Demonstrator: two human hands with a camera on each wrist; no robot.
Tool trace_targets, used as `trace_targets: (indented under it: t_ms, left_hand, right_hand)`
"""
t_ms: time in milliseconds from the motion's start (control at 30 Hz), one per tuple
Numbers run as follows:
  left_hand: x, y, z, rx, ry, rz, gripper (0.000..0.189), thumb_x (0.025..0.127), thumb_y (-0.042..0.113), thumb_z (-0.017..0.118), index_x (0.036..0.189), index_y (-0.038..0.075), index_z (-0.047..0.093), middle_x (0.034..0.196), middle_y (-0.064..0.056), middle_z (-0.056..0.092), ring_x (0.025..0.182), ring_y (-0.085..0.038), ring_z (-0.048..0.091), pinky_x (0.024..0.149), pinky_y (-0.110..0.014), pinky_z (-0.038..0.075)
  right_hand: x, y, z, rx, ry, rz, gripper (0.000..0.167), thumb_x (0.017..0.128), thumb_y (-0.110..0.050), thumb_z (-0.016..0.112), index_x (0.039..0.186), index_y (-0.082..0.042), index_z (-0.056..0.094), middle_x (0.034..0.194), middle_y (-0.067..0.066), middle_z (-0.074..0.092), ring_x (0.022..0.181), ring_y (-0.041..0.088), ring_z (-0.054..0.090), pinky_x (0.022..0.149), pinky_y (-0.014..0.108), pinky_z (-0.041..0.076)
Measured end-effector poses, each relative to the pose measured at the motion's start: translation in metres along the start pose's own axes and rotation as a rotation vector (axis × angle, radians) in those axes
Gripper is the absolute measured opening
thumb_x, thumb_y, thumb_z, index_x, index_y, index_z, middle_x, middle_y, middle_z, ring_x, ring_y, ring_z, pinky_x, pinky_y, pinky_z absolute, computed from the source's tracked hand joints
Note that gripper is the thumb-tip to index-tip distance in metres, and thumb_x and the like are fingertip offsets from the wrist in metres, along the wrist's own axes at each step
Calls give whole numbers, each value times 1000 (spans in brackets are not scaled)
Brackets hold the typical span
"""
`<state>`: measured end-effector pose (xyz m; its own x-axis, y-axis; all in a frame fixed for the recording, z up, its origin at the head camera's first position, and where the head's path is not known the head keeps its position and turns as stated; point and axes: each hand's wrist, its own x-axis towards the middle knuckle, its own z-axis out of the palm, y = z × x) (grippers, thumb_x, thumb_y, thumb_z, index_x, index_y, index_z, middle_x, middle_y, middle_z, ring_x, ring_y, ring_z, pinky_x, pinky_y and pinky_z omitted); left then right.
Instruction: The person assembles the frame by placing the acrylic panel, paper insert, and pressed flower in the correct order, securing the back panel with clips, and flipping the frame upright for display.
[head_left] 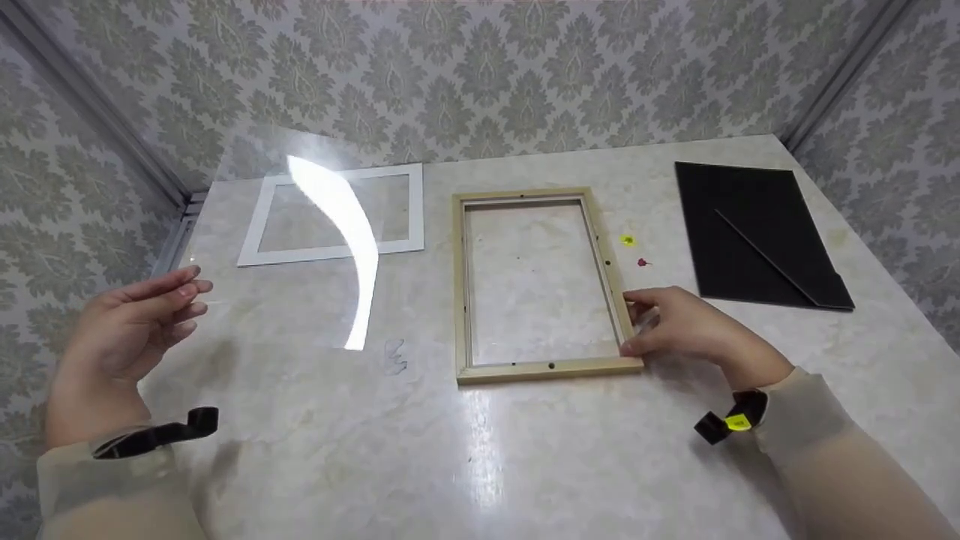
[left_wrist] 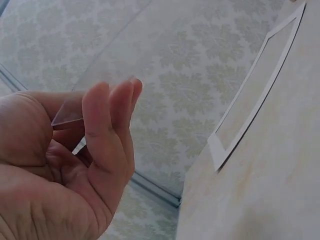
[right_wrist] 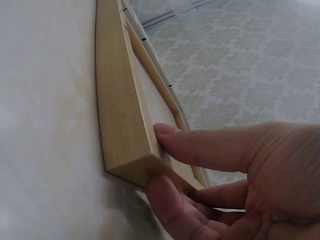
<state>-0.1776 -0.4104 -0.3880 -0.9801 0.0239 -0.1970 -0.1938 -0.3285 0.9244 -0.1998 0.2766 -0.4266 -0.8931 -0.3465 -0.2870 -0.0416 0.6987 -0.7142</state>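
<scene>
The left hand [head_left: 124,330] is pinching a clear sheet [head_left: 336,201] above the worktop [head_left: 360,465], while the right hand [head_left: 686,326] is clamping the wooden frame [head_left: 499,373] there (a positioning step, apparently), the next move probably needing careful alignment.

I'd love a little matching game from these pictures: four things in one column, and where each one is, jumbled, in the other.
Things:
1. Wooden frame
2. Clear sheet
3. White border
4. Black board

Places:
A. Lying on the table, toward the right side
B. Held up in the left hand
C. Lying on the table, toward the left side
D. Gripped near a corner by the right hand

Right pairs: 1-D, 2-B, 3-C, 4-A
</scene>
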Motion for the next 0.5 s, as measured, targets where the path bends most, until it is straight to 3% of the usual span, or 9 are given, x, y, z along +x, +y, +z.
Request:
trace_targets:
  t_ms: [167, 500]
  left_hand:
    - [10, -12, 22, -45, -80, 6, 38, 115, -3, 56, 128, 15, 87, 111, -2, 87, 88, -14, 84, 72, -24, 66]
    - [27, -45, 88, -83, -91, -13, 43, 114, -2, 60, 132, 27, 86, 114, 2, 81, 93, -13, 83, 77, -26, 70]
  right_hand:
    - [-3, -2, -1, 25, -15, 2, 102, 89, -18, 95, 170, 9, 40, 144, 28, 68, 93, 12, 71, 80, 21, 57]
    - [-1, 1, 0, 76, -9, 13, 105, 87, -11, 94, 172, 8, 36, 146, 31, 63, 94, 16, 73, 77, 23, 61]
